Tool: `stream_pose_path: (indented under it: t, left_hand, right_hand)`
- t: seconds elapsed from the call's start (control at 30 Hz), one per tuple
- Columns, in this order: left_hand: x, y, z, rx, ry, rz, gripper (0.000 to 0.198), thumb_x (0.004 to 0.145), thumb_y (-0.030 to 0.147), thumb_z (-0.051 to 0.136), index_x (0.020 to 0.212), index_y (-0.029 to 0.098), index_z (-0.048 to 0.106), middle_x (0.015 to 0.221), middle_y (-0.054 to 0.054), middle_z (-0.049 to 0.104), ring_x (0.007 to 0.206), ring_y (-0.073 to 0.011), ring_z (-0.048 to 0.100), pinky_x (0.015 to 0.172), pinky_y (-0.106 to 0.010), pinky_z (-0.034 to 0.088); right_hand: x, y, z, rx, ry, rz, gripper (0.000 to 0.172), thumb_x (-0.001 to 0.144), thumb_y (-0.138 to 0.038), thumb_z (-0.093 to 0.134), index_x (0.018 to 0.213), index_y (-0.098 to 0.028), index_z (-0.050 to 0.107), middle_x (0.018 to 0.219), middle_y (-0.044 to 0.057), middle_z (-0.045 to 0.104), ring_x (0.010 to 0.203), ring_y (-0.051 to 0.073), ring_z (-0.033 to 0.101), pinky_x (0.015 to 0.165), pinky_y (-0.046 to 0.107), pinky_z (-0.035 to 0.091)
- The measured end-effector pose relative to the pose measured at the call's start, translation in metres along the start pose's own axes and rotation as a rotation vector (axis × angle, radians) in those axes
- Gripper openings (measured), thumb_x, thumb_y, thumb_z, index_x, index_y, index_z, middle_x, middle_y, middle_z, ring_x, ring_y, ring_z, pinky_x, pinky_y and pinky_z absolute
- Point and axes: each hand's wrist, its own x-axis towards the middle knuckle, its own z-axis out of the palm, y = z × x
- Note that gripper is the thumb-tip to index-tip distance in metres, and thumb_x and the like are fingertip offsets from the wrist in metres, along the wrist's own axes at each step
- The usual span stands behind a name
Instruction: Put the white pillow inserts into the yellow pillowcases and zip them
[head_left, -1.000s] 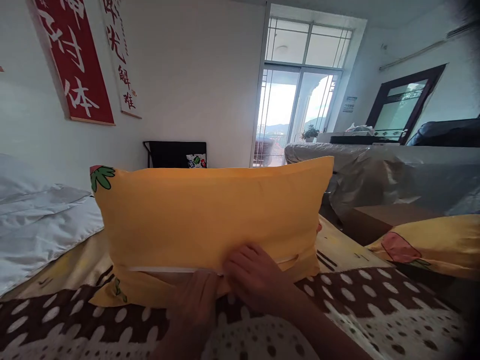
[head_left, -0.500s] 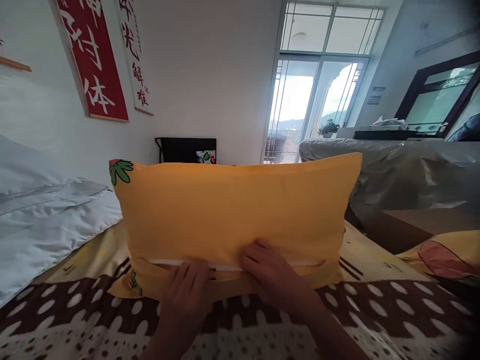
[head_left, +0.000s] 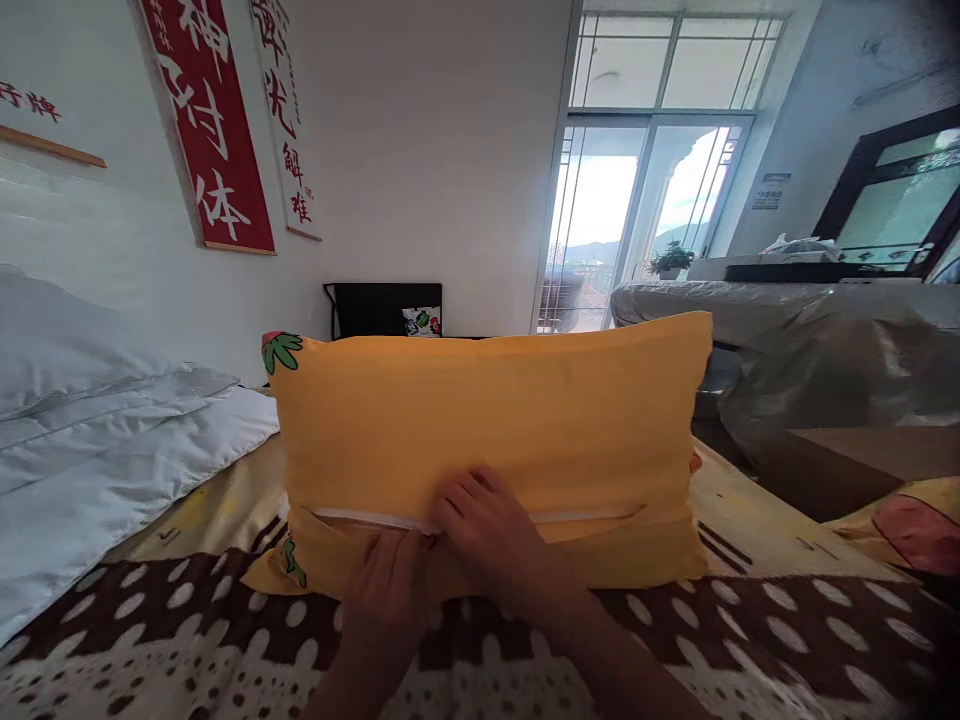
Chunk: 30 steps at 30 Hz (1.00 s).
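The orange pillow (head_left: 495,420) stands upright, spotted blanket (head_left: 795,615) beneath it, left hand (head_left: 386,580) and right hand (head_left: 487,530) close together at its slit (head_left: 356,518), their grip impossible to tell, and keeping its edges taut should prevent puckering.

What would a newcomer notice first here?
The large orange pillow stands upright mid-picture on patterned bedding, the left hand and right hand at the pale strip across its lower part. Next come the red scroll with white characters on the wall at upper left, and the bright glass door at upper right.
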Motion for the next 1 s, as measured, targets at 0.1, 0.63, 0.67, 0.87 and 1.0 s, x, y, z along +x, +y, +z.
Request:
stream_pose_path:
  t: [0.1, 0.63, 0.67, 0.87, 1.0]
  left_hand:
    - [0.002, -0.004, 0.001, -0.014, 0.026, -0.029, 0.016, 0.084, 0.002, 0.045, 0.093, 0.011, 0.054, 0.079, -0.008, 0.057, 0.077, -0.0182, 0.051, 0.074, -0.03, 0.041]
    - [-0.011, -0.018, 0.002, -0.028, 0.029, -0.192, 0.008, 0.088, 0.009, 0.044, 0.084, 0.015, 0.049, 0.07, -0.003, 0.048, 0.067, -0.0155, 0.045, 0.061, -0.027, 0.037]
    - [-0.011, -0.017, 0.001, -0.031, 0.03, -0.202, 0.008, 0.088, 0.01, 0.043, 0.085, 0.015, 0.049, 0.07, -0.003, 0.049, 0.066, -0.0154, 0.046, 0.061, -0.027, 0.037]
    - [-0.017, -0.018, 0.002, -0.046, 0.041, -0.255, 0.011, 0.089, 0.01, 0.04, 0.09, 0.015, 0.05, 0.074, -0.004, 0.054, 0.068, -0.0153, 0.051, 0.062, -0.026, 0.042]
    - [-0.018, -0.023, 0.006, 0.014, 0.094, -0.19, 0.013, 0.088, 0.008, 0.04, 0.092, 0.014, 0.051, 0.076, -0.005, 0.054, 0.072, -0.0163, 0.052, 0.067, -0.028, 0.045]
  right_hand:
    - [0.0, 0.001, 0.011, 0.019, 0.037, 0.012, 0.011, 0.08, -0.009, 0.054, 0.073, -0.017, 0.051, 0.074, 0.003, 0.055, 0.072, 0.017, 0.043, 0.07, 0.031, 0.03]
    - [-0.005, -0.003, 0.024, 0.227, 0.16, 0.023, 0.013, 0.073, -0.008, 0.049, 0.081, -0.016, 0.054, 0.077, 0.004, 0.055, 0.076, 0.018, 0.043, 0.071, 0.033, 0.03]
    - [-0.002, -0.006, 0.021, 0.191, 0.152, 0.026, 0.008, 0.075, -0.011, 0.051, 0.079, -0.017, 0.054, 0.078, 0.004, 0.055, 0.078, 0.019, 0.043, 0.072, 0.033, 0.03]
    - [0.02, -0.02, 0.02, 0.009, 0.104, -0.029, 0.007, 0.082, -0.012, 0.055, 0.076, -0.016, 0.054, 0.074, 0.003, 0.056, 0.071, 0.017, 0.043, 0.071, 0.034, 0.03]
    - [0.016, -0.016, 0.03, 0.098, 0.116, -0.064, 0.009, 0.083, -0.012, 0.054, 0.075, -0.016, 0.055, 0.072, 0.003, 0.056, 0.069, 0.016, 0.044, 0.071, 0.033, 0.03]
